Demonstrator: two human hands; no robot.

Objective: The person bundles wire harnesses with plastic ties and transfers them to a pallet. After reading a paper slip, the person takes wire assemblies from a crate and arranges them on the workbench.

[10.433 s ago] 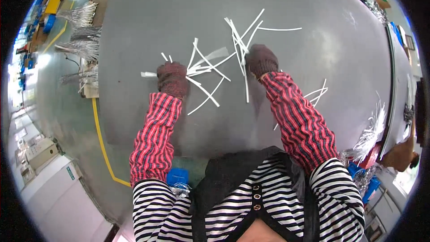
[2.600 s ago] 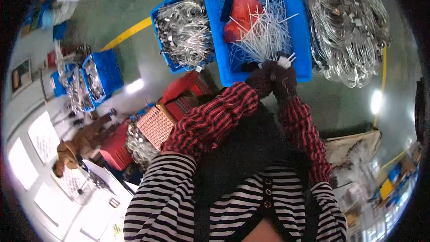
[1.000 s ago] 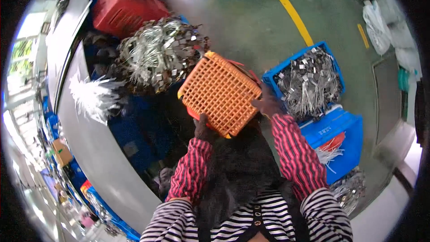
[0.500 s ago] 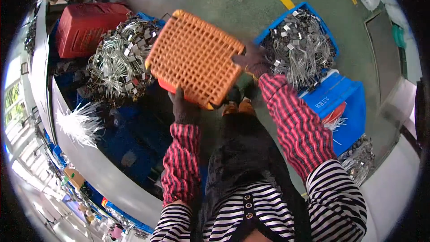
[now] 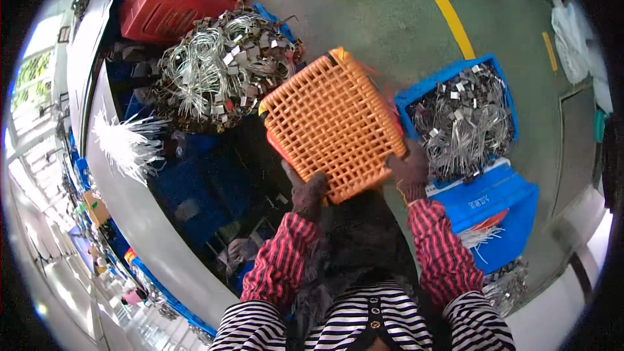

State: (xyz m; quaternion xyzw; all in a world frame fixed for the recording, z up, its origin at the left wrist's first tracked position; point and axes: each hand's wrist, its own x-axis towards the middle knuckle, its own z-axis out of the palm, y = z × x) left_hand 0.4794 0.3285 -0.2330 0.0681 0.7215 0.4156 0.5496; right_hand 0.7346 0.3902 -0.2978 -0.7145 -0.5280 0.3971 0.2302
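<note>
Both my hands hold an orange woven stool (image 5: 335, 127) in front of my body, its square lattice seat facing up and turned at an angle. Red parts show under its edges, and the rest of the underside is hidden. My left hand (image 5: 307, 194), in a dark glove, is closed on the near left edge. On the near right edge my right hand (image 5: 409, 169), also gloved, grips with the thumb on top and the other fingers out of sight beneath.
A heap of clear cables with metal pieces (image 5: 218, 68) lies left of the stool, before a red plastic crate (image 5: 175, 3). On the right stand a blue crate (image 5: 513, 107) of similar cables and another blue bin (image 5: 500, 198). White strips (image 5: 130, 146) lie on the left table (image 5: 166, 240).
The stool has come nearer my body and turned, with both hands still on it. My right arm has drawn in. The whole view has shifted, so the crates appear lower and further right.
</note>
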